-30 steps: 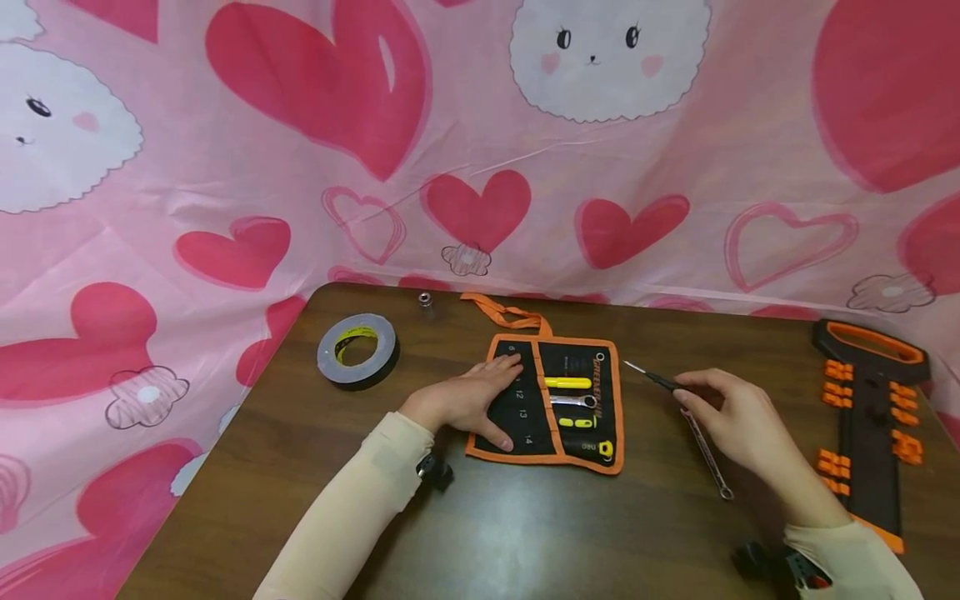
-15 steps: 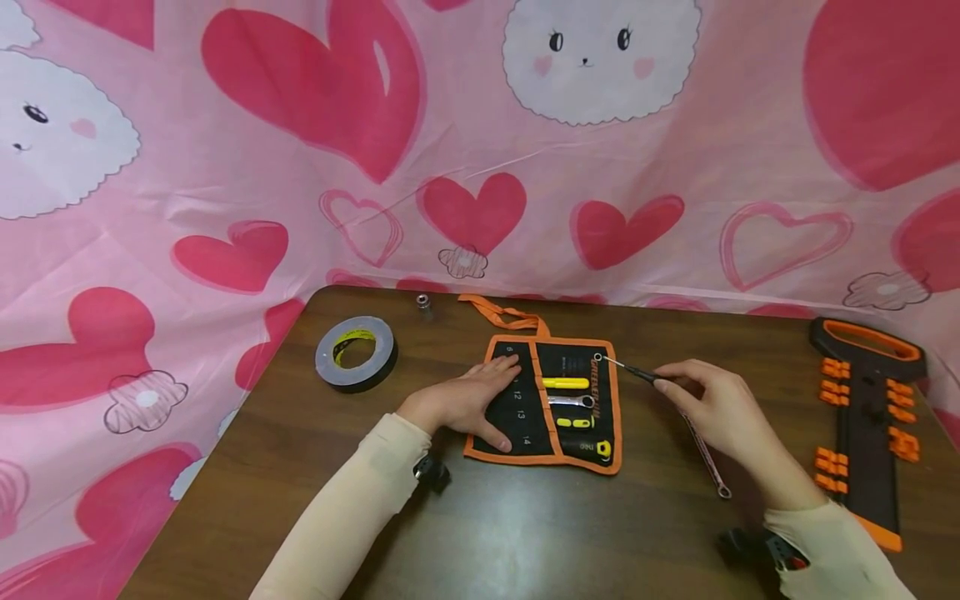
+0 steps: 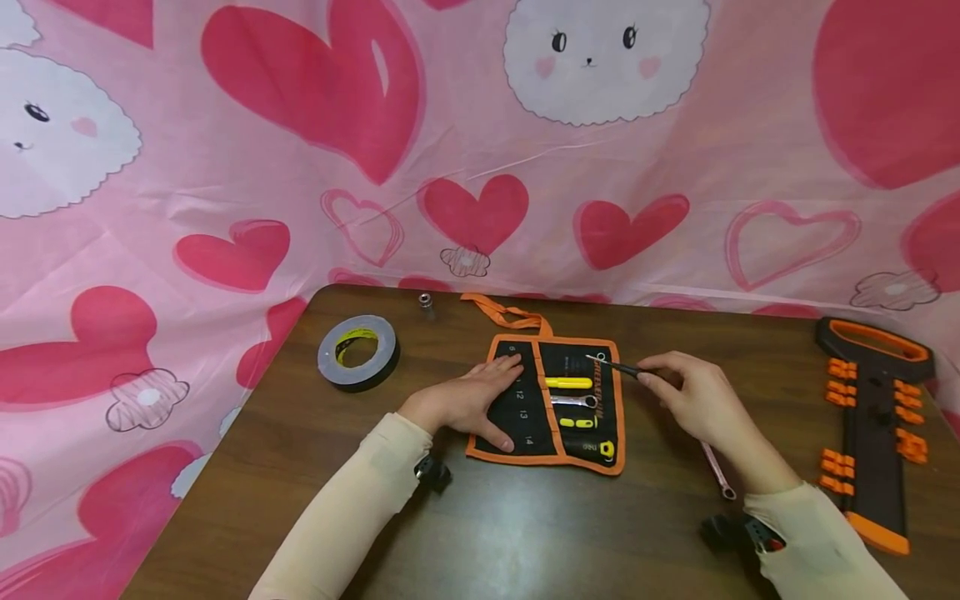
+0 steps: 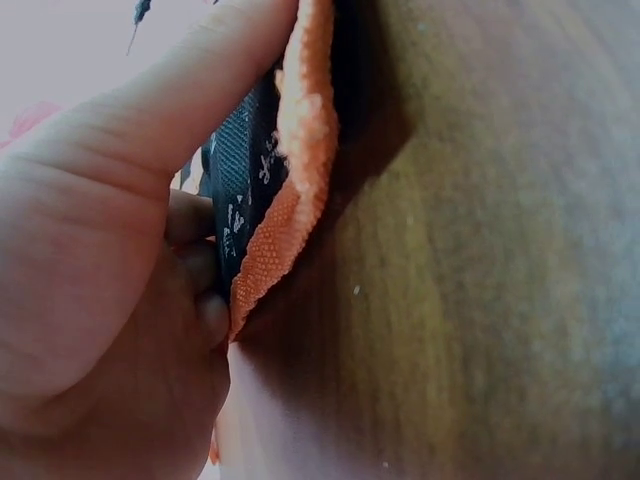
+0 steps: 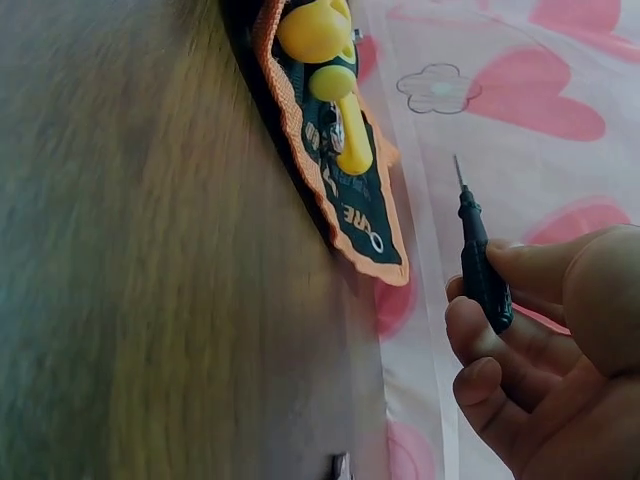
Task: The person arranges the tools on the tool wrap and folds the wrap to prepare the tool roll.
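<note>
My left hand (image 3: 474, 402) rests with spread fingers on the numbered side of a black tool pouch (image 3: 618, 408) with orange edging, its thumb near the front edge. In the left wrist view, the thumb lies against the orange border (image 4: 305, 130). My right hand (image 3: 693, 400) pinches a small black screwdriver (image 5: 482, 260) between thumb and fingers. The screwdriver's thin tip points left over the pouch's upper right part. Pockets hold a yellow-handled tool (image 3: 567, 383), a ring-ended wrench (image 3: 573, 401), a small yellow-ended item (image 3: 577, 423) and a black-and-yellow tool (image 3: 606, 450).
A roll of tape (image 3: 385, 343) lies at the left, with a small metal socket (image 3: 425, 301) behind it. Another wrench (image 3: 717, 471) lies partly hidden beneath my right forearm. At the right is a black rack (image 3: 873, 450) with orange clips. An orange strap (image 3: 510, 315) trails behind the pouch.
My right hand has moved left with the screwdriver, bringing its tip from right of the pouch to over it. The left hand has stayed in place.
</note>
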`<state>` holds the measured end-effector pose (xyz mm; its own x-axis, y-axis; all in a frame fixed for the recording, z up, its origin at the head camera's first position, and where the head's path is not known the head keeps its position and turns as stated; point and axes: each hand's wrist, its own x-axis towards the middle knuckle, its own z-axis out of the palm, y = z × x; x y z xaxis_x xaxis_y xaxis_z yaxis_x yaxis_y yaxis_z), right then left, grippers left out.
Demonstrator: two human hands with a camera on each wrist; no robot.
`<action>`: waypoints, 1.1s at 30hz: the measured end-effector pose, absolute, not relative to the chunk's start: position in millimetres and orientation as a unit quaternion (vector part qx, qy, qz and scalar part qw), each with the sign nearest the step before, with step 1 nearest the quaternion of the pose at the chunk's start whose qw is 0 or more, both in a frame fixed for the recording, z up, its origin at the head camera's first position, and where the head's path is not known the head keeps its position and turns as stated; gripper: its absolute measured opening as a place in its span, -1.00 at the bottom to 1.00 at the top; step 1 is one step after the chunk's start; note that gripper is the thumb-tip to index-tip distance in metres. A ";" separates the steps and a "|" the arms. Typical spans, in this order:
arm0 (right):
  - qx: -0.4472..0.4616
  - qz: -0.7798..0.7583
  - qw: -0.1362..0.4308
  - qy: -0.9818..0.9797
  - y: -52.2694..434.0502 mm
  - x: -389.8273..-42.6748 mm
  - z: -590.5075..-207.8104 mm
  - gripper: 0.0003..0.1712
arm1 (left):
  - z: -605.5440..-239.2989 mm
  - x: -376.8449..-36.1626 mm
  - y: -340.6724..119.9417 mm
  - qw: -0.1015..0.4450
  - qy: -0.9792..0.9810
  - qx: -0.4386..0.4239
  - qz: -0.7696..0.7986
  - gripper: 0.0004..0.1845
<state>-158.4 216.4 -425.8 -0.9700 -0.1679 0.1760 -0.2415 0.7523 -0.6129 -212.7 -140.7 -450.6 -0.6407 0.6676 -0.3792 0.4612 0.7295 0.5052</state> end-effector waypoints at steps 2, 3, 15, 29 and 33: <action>0.111 0.337 0.052 -0.934 213.3 -160.6 -426.4 -0.77 | -453.6 -213.4 -141.0 0.278 0.888 0.317 0.183 0.38; 0.111 0.338 0.050 -0.933 211.8 -161.6 -426.9 -0.77 | -452.9 -213.1 -140.6 0.280 0.888 0.314 0.185 0.38; 0.120 0.336 0.033 -0.934 195.2 -174.0 -431.3 -0.74 | -445.4 -208.1 -138.2 0.281 0.893 0.307 0.174 0.33; 0.141 0.329 0.012 -0.934 179.7 -188.1 -440.1 -0.73 | -444.8 -209.4 -139.3 0.286 0.888 0.306 0.190 0.36; 0.142 0.323 0.006 -0.936 176.1 -191.7 -443.3 -0.73 | -444.4 -208.8 -139.1 0.287 0.889 0.304 0.185 0.36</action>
